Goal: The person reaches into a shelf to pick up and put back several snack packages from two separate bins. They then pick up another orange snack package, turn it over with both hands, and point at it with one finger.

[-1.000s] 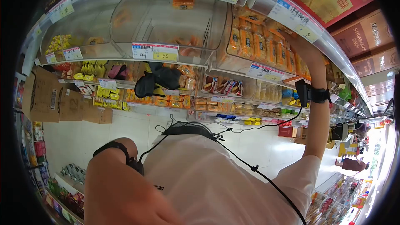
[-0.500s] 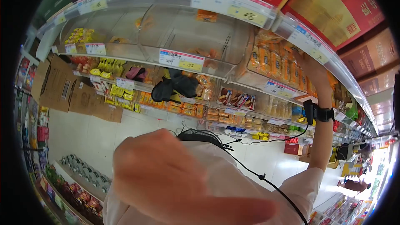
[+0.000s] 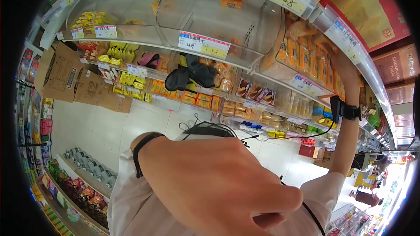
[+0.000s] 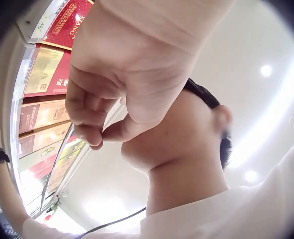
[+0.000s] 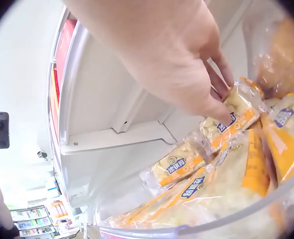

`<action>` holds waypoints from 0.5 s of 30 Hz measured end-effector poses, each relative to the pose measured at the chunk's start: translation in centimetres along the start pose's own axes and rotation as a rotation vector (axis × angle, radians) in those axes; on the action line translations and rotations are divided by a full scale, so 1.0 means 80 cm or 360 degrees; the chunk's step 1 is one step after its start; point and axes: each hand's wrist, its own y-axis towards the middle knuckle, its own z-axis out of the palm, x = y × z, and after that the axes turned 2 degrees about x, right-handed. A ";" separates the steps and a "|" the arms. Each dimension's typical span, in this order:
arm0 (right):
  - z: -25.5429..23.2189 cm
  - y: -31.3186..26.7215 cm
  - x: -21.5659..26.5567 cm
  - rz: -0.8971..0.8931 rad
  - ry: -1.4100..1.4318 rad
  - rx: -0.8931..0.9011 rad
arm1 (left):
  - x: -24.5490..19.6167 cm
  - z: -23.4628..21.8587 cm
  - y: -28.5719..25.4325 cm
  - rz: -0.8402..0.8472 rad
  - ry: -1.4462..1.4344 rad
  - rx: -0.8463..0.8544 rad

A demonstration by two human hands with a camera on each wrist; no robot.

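Observation:
My right hand (image 5: 187,64) reaches into a clear shelf bin. Its thumb lies on the front of a small wrapped sachima packet (image 5: 231,117), fingers behind it, pinching it. Another sachima packet (image 5: 176,167) lies beside it, on top of larger orange-and-clear sachima packs (image 5: 197,191). In the head view that bin (image 3: 280,71) is at the upper right, the fingers partly hidden among the packs. My left hand (image 3: 218,179) is raised in front of the chest. From the left wrist view its fingers (image 4: 84,117) are curled, the tips meeting the thumb, with nothing seen between them.
A price-tagged shelf edge (image 3: 345,39) runs just above my right hand, with red gift boxes (image 3: 372,13) over it. A black glove-like item (image 3: 192,74) hangs at the lower bins. Cardboard boxes (image 3: 83,83) stand left. A cable (image 3: 288,137) trails from my right wrist.
My left hand has come up from the lower left and moved rightward across the chest. The right hand stays in the sachima bin, while the head view has shifted slightly.

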 end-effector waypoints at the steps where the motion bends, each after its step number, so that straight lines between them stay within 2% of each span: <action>1: 0.004 0.002 0.000 -0.0031 0.0006 -0.0050 | 0.003 0.003 0.000 0.0032 -0.0009 -0.0029; 3: 0.012 0.005 0.000 -0.0090 0.0059 -0.0124 | 0.010 0.008 0.001 0.0083 -0.0026 -0.0082; 5: -0.009 0.003 0.017 0.0237 0.0248 0.0173 | 0.012 0.010 -0.001 0.0096 -0.0043 -0.0113; 9: -0.003 -0.017 0.018 -0.0081 0.0347 -0.0092 | 0.018 0.011 -0.005 0.0086 -0.0062 -0.0150; 13: -0.027 -0.030 0.071 -0.0315 0.0405 -0.0076 | 0.019 0.011 -0.006 0.0061 -0.0080 -0.0158; 15: -0.028 -0.022 0.093 -0.0419 0.0216 -0.0115 | 0.021 0.009 -0.007 0.0024 -0.0108 -0.0138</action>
